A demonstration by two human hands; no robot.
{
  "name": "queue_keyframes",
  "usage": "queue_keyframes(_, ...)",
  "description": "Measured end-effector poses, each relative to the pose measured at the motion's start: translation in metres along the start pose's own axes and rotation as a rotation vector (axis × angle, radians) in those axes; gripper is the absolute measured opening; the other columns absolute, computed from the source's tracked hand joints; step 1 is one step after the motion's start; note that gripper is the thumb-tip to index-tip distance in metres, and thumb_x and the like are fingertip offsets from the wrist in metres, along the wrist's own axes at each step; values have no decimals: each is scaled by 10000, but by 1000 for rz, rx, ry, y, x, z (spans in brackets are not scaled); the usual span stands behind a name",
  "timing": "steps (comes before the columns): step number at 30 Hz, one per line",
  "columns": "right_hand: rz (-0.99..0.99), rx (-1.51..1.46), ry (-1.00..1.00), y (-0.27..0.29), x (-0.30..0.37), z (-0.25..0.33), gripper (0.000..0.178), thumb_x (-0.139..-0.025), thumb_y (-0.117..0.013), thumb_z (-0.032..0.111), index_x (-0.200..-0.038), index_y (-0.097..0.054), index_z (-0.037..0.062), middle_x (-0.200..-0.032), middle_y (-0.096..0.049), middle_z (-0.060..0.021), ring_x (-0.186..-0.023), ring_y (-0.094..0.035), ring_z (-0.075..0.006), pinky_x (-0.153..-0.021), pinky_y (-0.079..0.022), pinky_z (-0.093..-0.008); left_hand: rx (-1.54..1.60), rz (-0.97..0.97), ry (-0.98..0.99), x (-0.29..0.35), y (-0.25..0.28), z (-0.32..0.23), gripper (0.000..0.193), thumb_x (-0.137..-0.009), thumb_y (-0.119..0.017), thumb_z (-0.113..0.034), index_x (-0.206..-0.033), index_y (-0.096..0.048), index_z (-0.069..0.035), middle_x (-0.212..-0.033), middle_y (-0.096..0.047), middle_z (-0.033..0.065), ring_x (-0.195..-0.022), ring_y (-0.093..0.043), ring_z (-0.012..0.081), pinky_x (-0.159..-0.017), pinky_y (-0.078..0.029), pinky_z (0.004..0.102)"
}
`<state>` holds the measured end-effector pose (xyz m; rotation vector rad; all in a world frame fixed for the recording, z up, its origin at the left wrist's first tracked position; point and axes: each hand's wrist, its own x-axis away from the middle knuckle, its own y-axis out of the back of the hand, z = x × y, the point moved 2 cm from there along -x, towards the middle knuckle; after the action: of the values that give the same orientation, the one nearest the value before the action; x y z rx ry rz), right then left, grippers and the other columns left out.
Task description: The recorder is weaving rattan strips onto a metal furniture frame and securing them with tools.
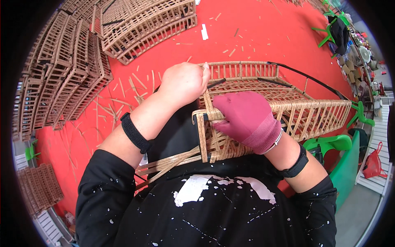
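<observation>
A wicker basket [312, 117] of tan woven strips rests on its side at my lap, with black bands along parts of its frame. My left hand [183, 84] is bare and closed, pinching a flat rattan strip [208, 103] just above the basket's near left corner. My right hand [247, 119], in a maroon glove, is closed at that corner beside the strip, thumb and fingers gripping the basket's rim; the palm side is hidden. Loose ends of rattan strips [168, 164] stick out leftward from below the corner, across my lap.
Stacked wicker baskets [61, 70] stand at the far left, with more baskets [152, 29] at the back. Cut strip scraps [111, 109] litter the red floor [255, 37]. A green stool [329, 144] and a green panel [345, 168] are at my right.
</observation>
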<state>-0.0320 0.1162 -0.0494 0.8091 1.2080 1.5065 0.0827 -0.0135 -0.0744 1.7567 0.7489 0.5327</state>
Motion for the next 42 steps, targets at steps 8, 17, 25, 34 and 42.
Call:
queue_keyframes(8,-213,-161,32,6,3,5,377,-713,-735,250,-1025,-592,95,-863,-625,-90,-763,-612,-315,-664,-483,-410,9,138,-75,4,-14,5,533,-957,-374,-330,-615,-612,3,-622,-594,212,-646,-601,418,-610,-488,512)
queue_keyframes(17,-201,-142,66,9,4,9,342,-723,-717,238,-1003,-586,91,-977,-624,-80,-841,-603,-308,-737,-477,-405,-36,175,-60,3,6,5,514,-962,-357,-314,-672,-639,4,-692,-627,209,-700,-621,410,-673,-503,511)
queue_keyframes(25,-134,-126,95,12,-4,10,337,-738,-704,237,-1012,-575,90,-958,-616,-88,-846,-598,-320,-746,-474,-410,-76,272,-158,2,-9,0,465,-940,-377,-288,-668,-641,-19,-693,-639,175,-708,-637,372,-672,-519,485)
queue_keyframes(34,105,-330,-21,20,-14,4,300,-747,-708,258,-970,-602,88,-908,-621,-147,-868,-602,-360,-731,-484,-443,146,287,-85,26,-2,10,419,-955,-450,-386,-842,-666,-45,-799,-664,134,-808,-643,332,-732,-509,435)
queue_keyframes(42,583,-796,-270,16,-33,-10,296,-796,-713,245,-927,-631,-7,-669,-577,-76,-549,-557,-101,-485,-457,-291,741,-89,-283,82,25,16,252,-845,-559,-11,-1091,-608,6,-998,-619,136,-952,-613,278,-842,-491,354)
